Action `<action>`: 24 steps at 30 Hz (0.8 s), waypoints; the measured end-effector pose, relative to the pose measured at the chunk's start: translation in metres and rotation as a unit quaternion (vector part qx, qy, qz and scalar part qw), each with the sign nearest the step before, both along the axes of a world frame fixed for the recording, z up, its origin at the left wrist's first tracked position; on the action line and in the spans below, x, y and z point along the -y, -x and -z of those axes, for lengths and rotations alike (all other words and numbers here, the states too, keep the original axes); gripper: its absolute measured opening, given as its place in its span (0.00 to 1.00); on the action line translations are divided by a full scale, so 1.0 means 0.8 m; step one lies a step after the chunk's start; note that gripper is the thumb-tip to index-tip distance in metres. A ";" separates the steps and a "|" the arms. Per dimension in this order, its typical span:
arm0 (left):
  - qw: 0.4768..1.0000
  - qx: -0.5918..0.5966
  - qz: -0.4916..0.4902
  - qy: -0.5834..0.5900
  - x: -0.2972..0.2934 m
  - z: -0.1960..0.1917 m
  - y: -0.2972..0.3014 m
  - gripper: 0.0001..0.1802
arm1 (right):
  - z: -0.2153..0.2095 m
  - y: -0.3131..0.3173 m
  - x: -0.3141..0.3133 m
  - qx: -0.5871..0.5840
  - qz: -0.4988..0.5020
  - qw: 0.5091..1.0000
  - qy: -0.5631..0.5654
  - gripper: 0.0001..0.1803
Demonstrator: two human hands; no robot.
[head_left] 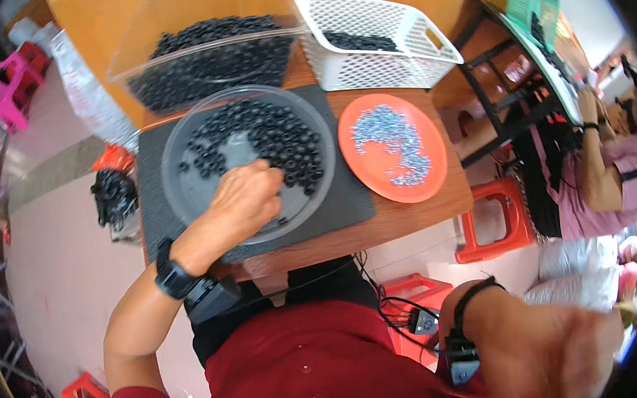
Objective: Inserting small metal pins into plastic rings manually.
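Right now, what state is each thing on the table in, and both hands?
Clear bowl: partly filled with black rings.
Clear bin: holds a deep heap of black rings.
White basket: few black pieces at the bottom.
Orange plate: strewn with small silvery bits.
Left hand: curled in the bowl, on the rings.
Right hand: off the table, blurred; grip unclear.

The scene is evenly and brightly lit with soft shadows, edges are bent and blackened by fisheye distortion, and the right hand [571,351] is blurred by motion.
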State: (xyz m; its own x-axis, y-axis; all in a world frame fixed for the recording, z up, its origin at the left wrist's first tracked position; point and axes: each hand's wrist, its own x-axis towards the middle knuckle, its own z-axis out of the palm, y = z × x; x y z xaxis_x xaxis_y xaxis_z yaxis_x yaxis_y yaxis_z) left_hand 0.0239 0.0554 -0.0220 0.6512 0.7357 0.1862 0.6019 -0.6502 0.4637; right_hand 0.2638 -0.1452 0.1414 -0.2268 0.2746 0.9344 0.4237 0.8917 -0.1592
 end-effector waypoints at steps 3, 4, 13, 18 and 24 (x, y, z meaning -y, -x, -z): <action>0.994 0.097 -0.008 0.049 0.000 -0.012 -0.008 0.08 | 0.057 -0.017 -0.067 0.017 0.252 0.964 -0.080 0.09; 0.990 0.119 -0.021 0.073 0.001 -0.017 -0.002 0.09 | 0.058 -0.010 -0.087 0.096 0.302 0.948 0.034 0.04; 0.826 0.382 -0.157 0.383 0.025 -0.041 0.015 0.09 | 0.174 -0.090 -0.174 0.192 0.255 0.846 0.427 0.03; 0.775 0.450 -0.178 0.407 0.032 -0.034 0.028 0.09 | 0.183 -0.082 -0.188 0.073 0.223 0.871 0.431 0.06; 0.696 0.513 -0.128 0.485 0.031 -0.033 0.032 0.09 | 0.180 -0.091 -0.187 0.215 0.240 0.810 0.491 0.06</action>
